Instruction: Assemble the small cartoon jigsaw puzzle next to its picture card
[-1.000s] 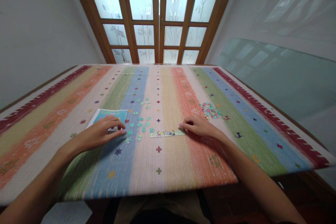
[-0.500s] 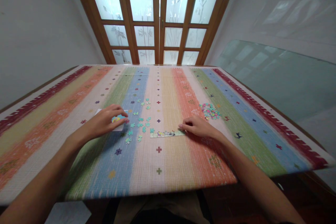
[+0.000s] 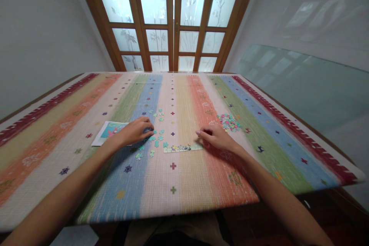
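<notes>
Left hand (image 3: 135, 131) has moved right off the picture card (image 3: 107, 132), its grip now curled over loose teal puzzle pieces (image 3: 152, 140) on the tabletop (image 3: 184, 184). Right hand (image 3: 216, 138) still presses fingertips against the assembled puzzle strip (image 3: 182, 147).

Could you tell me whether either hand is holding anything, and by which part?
Nothing is clearly held: the left hand rests on loose pieces, the right hand touches the strip's end.

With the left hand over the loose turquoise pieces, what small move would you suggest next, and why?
Probably pinch one loose piece with the left hand and bring it to the joined strip: the hand rests among the pieces, and the right hand touches the strip's end.
</notes>
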`<state>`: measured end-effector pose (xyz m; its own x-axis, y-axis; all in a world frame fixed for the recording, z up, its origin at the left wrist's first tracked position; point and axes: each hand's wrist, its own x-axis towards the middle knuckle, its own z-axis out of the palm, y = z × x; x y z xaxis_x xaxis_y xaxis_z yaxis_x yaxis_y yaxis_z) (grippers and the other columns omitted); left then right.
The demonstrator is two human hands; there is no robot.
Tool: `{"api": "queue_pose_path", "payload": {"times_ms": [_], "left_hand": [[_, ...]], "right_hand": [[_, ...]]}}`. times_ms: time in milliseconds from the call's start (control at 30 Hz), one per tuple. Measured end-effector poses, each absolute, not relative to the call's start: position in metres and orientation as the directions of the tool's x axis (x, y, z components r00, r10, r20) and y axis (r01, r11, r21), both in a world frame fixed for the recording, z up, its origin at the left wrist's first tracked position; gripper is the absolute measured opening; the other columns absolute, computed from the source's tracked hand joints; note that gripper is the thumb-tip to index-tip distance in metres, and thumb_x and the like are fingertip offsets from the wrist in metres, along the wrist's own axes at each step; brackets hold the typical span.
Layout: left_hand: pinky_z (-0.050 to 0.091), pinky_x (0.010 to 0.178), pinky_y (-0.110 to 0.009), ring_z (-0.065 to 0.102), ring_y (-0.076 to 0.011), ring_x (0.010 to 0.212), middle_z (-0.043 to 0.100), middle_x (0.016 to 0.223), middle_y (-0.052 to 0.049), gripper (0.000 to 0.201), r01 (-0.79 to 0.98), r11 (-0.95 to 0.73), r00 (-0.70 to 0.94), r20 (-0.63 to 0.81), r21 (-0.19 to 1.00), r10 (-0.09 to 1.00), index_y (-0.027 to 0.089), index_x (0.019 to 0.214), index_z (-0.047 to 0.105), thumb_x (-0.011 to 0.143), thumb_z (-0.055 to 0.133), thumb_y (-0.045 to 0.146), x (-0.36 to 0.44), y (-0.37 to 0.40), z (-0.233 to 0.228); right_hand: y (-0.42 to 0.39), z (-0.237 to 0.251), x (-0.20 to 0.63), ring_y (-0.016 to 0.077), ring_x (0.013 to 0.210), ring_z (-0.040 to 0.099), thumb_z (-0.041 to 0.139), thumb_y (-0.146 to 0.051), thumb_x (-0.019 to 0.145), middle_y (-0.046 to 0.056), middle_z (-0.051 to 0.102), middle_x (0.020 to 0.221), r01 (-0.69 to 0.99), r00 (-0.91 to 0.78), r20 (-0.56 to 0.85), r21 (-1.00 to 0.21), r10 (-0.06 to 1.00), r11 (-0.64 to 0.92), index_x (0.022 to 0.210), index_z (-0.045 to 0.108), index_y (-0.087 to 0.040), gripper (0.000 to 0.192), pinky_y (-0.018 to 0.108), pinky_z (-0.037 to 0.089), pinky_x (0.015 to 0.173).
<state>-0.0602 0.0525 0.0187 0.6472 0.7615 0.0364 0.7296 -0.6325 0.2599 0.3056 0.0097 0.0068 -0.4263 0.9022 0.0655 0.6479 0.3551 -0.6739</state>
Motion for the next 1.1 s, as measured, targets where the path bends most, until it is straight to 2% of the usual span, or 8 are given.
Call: {"api": "queue_pose_path", "payload": {"times_ms": [167, 267, 433, 567, 667, 767, 967, 1100], "left_hand": [[0.048, 0.083, -0.035, 0.060, -0.0228, 0.088, 0.065, 0.092, -0.007, 0.022, 0.699, -0.633, 0.645, 0.088, 0.333, 0.759, 0.020, 0.086, 0.065, 0.090, 0.056, 0.039, -0.058, 0.053, 0.022], [0.047, 0.075, -0.031, 0.059, -0.0196, 0.078, 0.066, 0.082, -0.004, 0.023, 0.656, -0.615, 0.644, 0.100, 0.437, 0.758, 0.020, 0.083, 0.062, 0.092, 0.055, 0.040, -0.049, 0.050, 0.029], [0.047, 0.069, -0.027, 0.058, -0.0141, 0.068, 0.067, 0.078, 0.000, 0.023, 0.501, -0.598, 0.642, 0.194, 0.626, 0.741, 0.019, 0.085, 0.063, 0.094, 0.059, 0.040, -0.019, 0.040, 0.040], [0.049, 0.069, -0.026, 0.062, -0.0134, 0.070, 0.070, 0.081, -0.002, 0.020, 0.341, -0.581, 0.668, 0.244, 0.739, 0.703, 0.018, 0.094, 0.068, 0.094, 0.063, 0.037, 0.011, 0.032, 0.045], [0.049, 0.072, -0.027, 0.063, -0.0137, 0.075, 0.073, 0.087, -0.003, 0.019, 0.269, -0.583, 0.703, 0.258, 0.767, 0.663, 0.018, 0.099, 0.073, 0.096, 0.061, 0.033, 0.030, 0.029, 0.046], [0.049, 0.071, -0.026, 0.063, -0.0136, 0.075, 0.074, 0.086, -0.003, 0.019, 0.230, -0.567, 0.717, 0.256, 0.791, 0.649, 0.018, 0.100, 0.074, 0.096, 0.061, 0.032, 0.043, 0.026, 0.044], [0.048, 0.066, -0.027, 0.062, -0.0139, 0.071, 0.069, 0.080, -0.002, 0.021, 0.191, -0.469, 0.683, 0.227, 0.862, 0.694, 0.017, 0.097, 0.064, 0.092, 0.066, 0.037, 0.059, 0.022, 0.036], [0.049, 0.066, -0.028, 0.063, -0.0152, 0.073, 0.067, 0.082, -0.002, 0.022, 0.188, -0.459, 0.657, 0.236, 0.868, 0.716, 0.018, 0.096, 0.061, 0.090, 0.067, 0.038, 0.064, 0.020, 0.033]], "right_hand": [[0.012, 0.004, 0.306, 0.0155, 0.059, 0.052, 0.050, -0.048, 0.098, 0.003, 0.061, 0.061, 0.615, -0.405, 0.136, -0.692, 0.904, 0.379, 0.065, 0.058, -0.021, 0.044, 0.032, 0.036, 0.060], [0.011, 0.005, 0.305, 0.0159, 0.060, 0.052, 0.051, -0.049, 0.097, 0.003, 0.061, 0.061, 0.582, -0.397, 0.160, -0.717, 0.904, 0.383, 0.066, 0.059, -0.021, 0.043, 0.032, 0.037, 0.060], [0.007, 0.009, 0.301, 0.0153, 0.057, 0.051, 0.055, -0.048, 0.093, 0.002, 0.060, 0.061, 0.514, -0.393, 0.173, -0.773, 0.903, 0.372, 0.069, 0.062, -0.021, 0.037, 0.032, 0.038, 0.059], [0.004, 0.013, 0.297, 0.0162, 0.063, 0.056, 0.059, -0.048, 0.092, 0.003, 0.065, 0.069, 0.439, -0.411, 0.204, -0.810, 0.889, 0.389, 0.076, 0.066, -0.021, 0.032, 0.031, 0.042, 0.061], [0.001, 0.015, 0.295, 0.0156, 0.064, 0.058, 0.063, -0.051, 0.090, 0.002, 0.066, 0.071, 0.373, -0.413, 0.212, -0.848, 0.886, 0.376, 0.079, 0.067, -0.021, 0.033, 0.029, 0.044, 0.059], [-0.002, 0.014, 0.295, 0.0132, 0.055, 0.055, 0.068, -0.054, 0.089, 0.000, 0.063, 0.066, 0.295, -0.413, 0.165, -0.906, 0.895, 0.303, 0.087, 0.068, -0.021, 0.034, 0.027, 0.042, 0.052], [-0.007, 0.010, 0.295, 0.0108, 0.043, 0.053, 0.075, -0.057, 0.083, -0.005, 0.061, 0.060, 0.175, -0.452, 0.053, -0.974, 0.890, 0.147, 0.098, 0.067, -0.023, 0.038, 0.024, 0.040, 0.043], [-0.005, 0.013, 0.294, 0.0098, 0.049, 0.054, 0.076, -0.050, 0.083, -0.002, 0.066, 0.068, 0.186, -0.477, 0.092, -0.962, 0.874, 0.202, 0.096, 0.069, -0.020, 0.033, 0.023, 0.041, 0.048]]}}
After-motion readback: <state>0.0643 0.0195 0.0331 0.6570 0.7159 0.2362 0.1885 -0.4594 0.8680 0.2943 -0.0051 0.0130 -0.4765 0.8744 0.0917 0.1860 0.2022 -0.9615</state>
